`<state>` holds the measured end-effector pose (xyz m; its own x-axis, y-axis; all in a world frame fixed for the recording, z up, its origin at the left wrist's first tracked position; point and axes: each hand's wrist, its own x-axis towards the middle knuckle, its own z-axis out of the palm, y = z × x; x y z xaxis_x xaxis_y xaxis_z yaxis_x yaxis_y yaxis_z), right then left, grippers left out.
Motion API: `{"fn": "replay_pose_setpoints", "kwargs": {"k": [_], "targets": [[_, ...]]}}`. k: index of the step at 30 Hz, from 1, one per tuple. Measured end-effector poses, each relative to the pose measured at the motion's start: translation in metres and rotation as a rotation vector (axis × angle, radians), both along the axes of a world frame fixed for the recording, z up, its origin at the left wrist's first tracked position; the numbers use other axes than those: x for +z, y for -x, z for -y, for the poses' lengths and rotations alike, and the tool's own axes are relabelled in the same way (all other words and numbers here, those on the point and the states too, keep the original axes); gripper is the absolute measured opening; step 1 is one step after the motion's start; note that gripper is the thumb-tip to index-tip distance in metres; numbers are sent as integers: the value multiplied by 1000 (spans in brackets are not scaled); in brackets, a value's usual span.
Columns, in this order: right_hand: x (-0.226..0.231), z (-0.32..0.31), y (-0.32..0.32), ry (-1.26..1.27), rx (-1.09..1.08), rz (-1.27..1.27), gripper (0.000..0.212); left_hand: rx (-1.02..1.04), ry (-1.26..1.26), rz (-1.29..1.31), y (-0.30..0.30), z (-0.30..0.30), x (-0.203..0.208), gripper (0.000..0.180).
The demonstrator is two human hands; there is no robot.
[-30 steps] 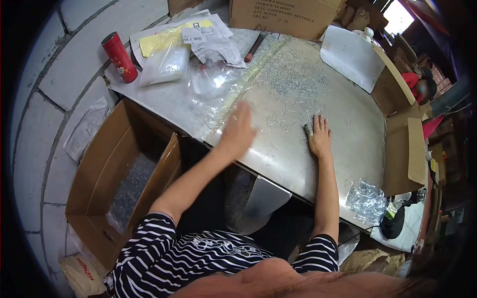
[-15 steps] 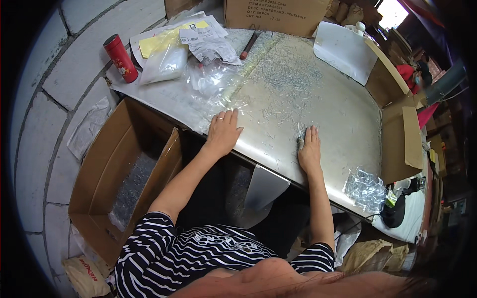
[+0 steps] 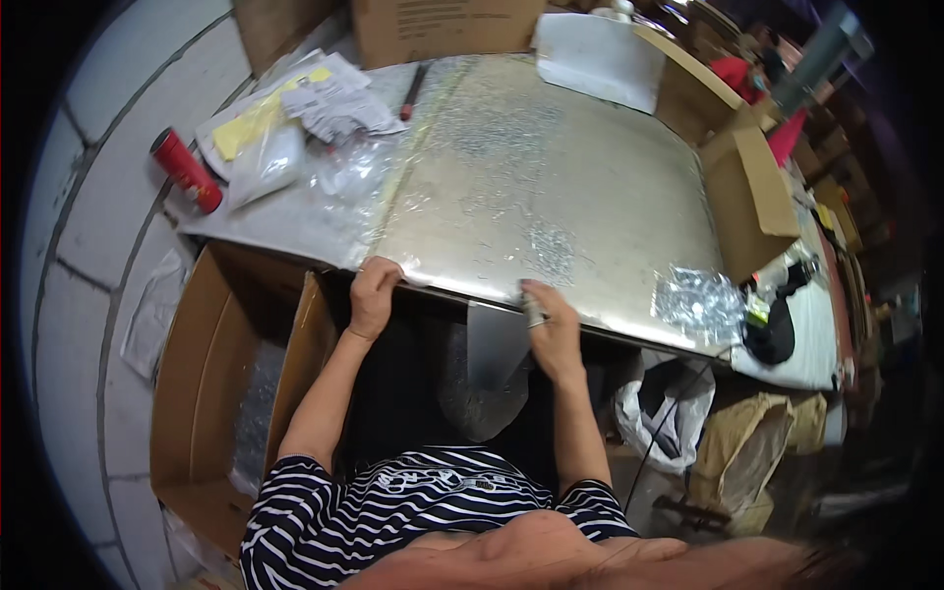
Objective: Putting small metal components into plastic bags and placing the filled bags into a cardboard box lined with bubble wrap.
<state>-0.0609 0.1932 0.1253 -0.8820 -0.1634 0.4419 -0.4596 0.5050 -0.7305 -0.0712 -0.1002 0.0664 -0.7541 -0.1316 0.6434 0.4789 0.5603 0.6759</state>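
Observation:
My left hand [image 3: 375,295] is closed at the table's near edge, its fingers bent over the rim; what they hold, if anything, is hidden. To its right, my right hand [image 3: 556,329] is curled at the same edge, with a pale wrap around one finger. Just beyond it lies a small heap of thin, shiny pieces [image 3: 551,251] on the metal tabletop [image 3: 619,187]. A wider scatter of similar thin pieces [image 3: 501,128] covers the far middle. Below the edge, between my hands, hangs a grey translucent sheet [image 3: 497,344].
A red flask [image 3: 187,170], papers [image 3: 339,103] and clear plastic bags [image 3: 270,162] occupy the left. A dark-handled tool [image 3: 413,93] lies behind. Clear plastic [image 3: 698,303] rests at right, near cardboard flaps [image 3: 752,202]. An open carton [image 3: 202,374] stands left of my legs.
Both hands have drawn back from the tabletop to its near edge, and their flat fingers are now bent. A small heap has gathered near my right hand. The view has shifted.

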Motion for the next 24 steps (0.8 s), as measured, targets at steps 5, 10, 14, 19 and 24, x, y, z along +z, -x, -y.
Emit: {"fn": "replay_pose_setpoints", "kwargs": {"k": [5, 10, 14, 19, 24], "targets": [[4, 28, -20, 105, 194, 337, 43, -415, 144, 230, -28, -52, 37, 7], [-3, 21, -43, 176, 188, 315, 44, -530, -348, 714, -53, -83, 35, 4], [-29, 4, -69, 207, 367, 573, 30, -648, -433, 853, -77, -83, 8, 5], [-98, -17, -96, -335, 316, 846, 19, -670, 20, 1051, -98, -69, -74, 18], [-109, -34, -77, -395, 127, 587, 28, -451, -20, 944, -94, -90, -79, 23]]}}
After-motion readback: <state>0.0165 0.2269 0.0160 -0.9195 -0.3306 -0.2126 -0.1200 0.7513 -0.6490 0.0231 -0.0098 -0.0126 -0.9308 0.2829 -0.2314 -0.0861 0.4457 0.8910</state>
